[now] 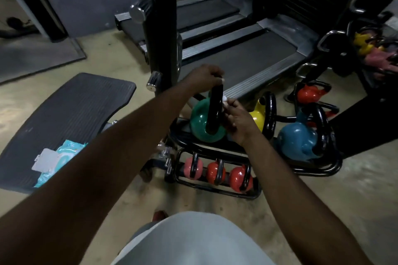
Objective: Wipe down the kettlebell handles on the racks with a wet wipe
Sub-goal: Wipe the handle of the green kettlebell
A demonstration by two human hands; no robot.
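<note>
Left hand: your left hand [205, 77] curls round the top of the black handle [215, 109], just above the centre of the frame, thumb tip showing pale at the right.
Right hand: your right hand [238, 121] sits just right of that handle, its fingers pinching the wet wipe [224, 98] against the handle's right side.
Wet wipe: a small white bunch, mostly hidden between fingers and handle.
Green kettlebell: the green kettlebell [199, 122] has a glossy round body and a thick, shiny loop; it sits on the top tier of the black tube rack [215, 149] at frame centre.
Lower tier: one pink kettlebell [190, 169] and two red kettlebells [237, 178] stand in a row, each with a dark handle.
Right of centre: a yellow kettlebell [256, 117], a blue kettlebell [296, 137] and an orange-red kettlebell [310, 93], all with glossy black handles.
Wipes pack: the turquoise and white wipes pack [64, 155] lies at lower left on a ribbed dark pad [64, 109], its white flap lifted; partly behind your forearm.
Writing: print on the pack is too blurred to read; a small logo on the treadmill [237, 56] frame, upper centre, cannot be made out either.
Far right edge: more yellow and pink weights, blurred.
</note>
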